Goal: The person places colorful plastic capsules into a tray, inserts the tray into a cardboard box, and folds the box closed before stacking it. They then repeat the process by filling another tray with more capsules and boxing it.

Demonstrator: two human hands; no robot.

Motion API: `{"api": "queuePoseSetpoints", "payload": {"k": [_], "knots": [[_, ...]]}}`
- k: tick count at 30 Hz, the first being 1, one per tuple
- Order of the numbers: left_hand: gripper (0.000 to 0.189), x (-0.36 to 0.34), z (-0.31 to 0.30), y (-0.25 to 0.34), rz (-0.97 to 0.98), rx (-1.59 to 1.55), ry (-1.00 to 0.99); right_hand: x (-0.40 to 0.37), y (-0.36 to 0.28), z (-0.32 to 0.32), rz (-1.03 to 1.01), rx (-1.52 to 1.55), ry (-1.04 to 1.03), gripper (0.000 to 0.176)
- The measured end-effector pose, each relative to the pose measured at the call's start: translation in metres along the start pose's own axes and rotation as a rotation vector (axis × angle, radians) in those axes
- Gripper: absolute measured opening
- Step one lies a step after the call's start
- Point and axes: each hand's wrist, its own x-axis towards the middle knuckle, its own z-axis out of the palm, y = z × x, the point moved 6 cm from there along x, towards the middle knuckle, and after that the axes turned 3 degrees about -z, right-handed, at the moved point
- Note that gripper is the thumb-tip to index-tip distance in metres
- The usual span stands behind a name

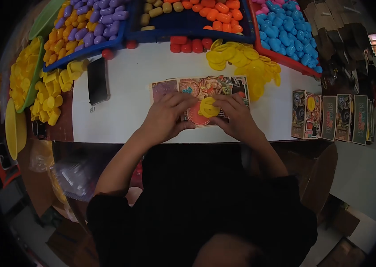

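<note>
A flat printed cardboard sheet (214, 83) with colourful pictures lies near the front edge of the white table. My left hand (163, 116) rests over its left part, fingers stretched across the print and thumb apart near the lower edge. A yellow round plastic piece (209, 107) sits on the sheet between both hands. My right hand (237, 118) grips this piece from the right, fingers at its upper side and thumb below. The part under my right fingers is hidden. Behind the sheet spreads a pile of yellow plastic discs (252, 66).
A black phone (98, 81) lies on the left. Red capsules (188, 45) stand before a blue tray (188, 32). Blue capsules (288, 35) fill a red tray; purple ones (103, 20) fill another. Yellow cups (48, 100) lie at left, printed boxes (305, 115) at right.
</note>
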Motion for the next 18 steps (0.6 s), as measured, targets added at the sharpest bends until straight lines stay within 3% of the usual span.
{"api": "queuePoseSetpoints", "payload": {"k": [2,6,9,12,14,18], "knots": [[0.074,0.006,-0.003,-0.005,-0.192,-0.128,-0.074,0.000,-0.001,0.002,0.003,0.010,0.056,0.037],[0.082,0.004,-0.004,-0.006,-0.166,-0.136,0.004,0.000,-0.014,0.004,-0.027,0.068,0.195,0.038],[0.084,0.004,-0.003,-0.006,-0.183,-0.149,-0.005,-0.001,-0.017,0.012,0.021,0.096,0.181,0.037],[0.079,0.008,-0.006,-0.008,-0.191,-0.163,0.011,-0.003,-0.014,0.015,0.035,0.125,0.166,0.036],[0.055,0.014,-0.006,-0.020,-0.319,-0.318,-0.004,0.005,-0.018,0.016,0.050,0.138,0.172,0.035],[0.036,0.041,0.002,-0.029,-0.196,-0.176,-0.202,0.004,-0.006,0.015,0.008,0.195,0.101,0.026]]}}
